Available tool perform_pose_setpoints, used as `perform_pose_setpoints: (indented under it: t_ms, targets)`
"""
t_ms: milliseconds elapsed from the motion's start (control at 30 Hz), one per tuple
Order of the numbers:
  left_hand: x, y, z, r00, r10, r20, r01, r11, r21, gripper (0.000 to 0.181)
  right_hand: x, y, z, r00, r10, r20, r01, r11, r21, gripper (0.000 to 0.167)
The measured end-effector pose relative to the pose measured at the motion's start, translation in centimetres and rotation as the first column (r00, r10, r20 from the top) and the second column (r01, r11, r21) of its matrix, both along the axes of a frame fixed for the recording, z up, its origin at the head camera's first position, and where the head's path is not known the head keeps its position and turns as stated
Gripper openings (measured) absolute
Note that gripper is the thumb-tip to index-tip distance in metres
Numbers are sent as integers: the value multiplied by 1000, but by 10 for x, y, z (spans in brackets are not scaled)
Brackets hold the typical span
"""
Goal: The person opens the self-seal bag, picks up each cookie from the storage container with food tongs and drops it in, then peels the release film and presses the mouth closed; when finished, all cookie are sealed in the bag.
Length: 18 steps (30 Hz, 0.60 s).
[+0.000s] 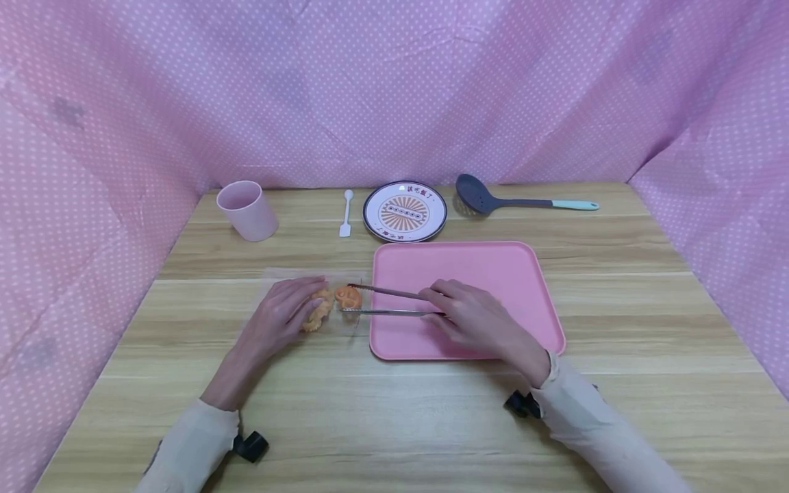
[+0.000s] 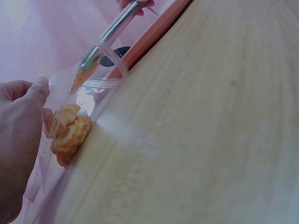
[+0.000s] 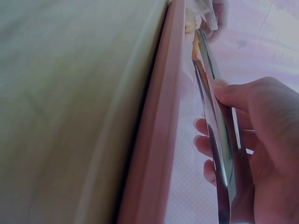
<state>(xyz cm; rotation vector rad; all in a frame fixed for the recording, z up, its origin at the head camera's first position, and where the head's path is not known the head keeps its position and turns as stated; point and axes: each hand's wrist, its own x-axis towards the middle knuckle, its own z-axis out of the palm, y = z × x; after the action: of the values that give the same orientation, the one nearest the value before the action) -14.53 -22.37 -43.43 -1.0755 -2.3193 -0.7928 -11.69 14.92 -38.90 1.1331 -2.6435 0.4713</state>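
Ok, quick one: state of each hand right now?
Left hand: holding the clear bag.
Right hand: closed on the metal tongs, a pastry between their tips.

On the table (image 1: 394, 424), along its far side from left to right: cup (image 1: 249, 218), small spoon (image 1: 346, 213), plate (image 1: 405, 213), ladle (image 1: 524, 203). The tray (image 1: 468, 259) lies just before the plate, reaching farther right. Left of the tray, biscuits (image 1: 317, 312) sit in a bag (image 2: 86, 99). Tongs (image 1: 397, 312) reach left over the tray into the bag.
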Motion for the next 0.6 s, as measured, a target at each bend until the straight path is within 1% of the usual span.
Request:
perform_pose_setpoints:
  t_ms: [167,300,467,600]
  targets:
    - [0,0,0,1000,-1,-12,1,1000,-6,34,-2,-9,0,1000,14,-1,-14,1000,-14,30]
    - [0,0,0,1000,3,-8,-3,1000,-5,34,-5,-16,0,999,33,3,-33,999,-23,32]
    - [0,0,1,1000,-6,-7,6,1000,6,28,-8,-24,0,999,45,25,-45,999,-13,31]
    - [1,0,1,1000,2,1,-2,1000,-3,29,-11,-30,-1,998,45,41,-45,999,-7,30]
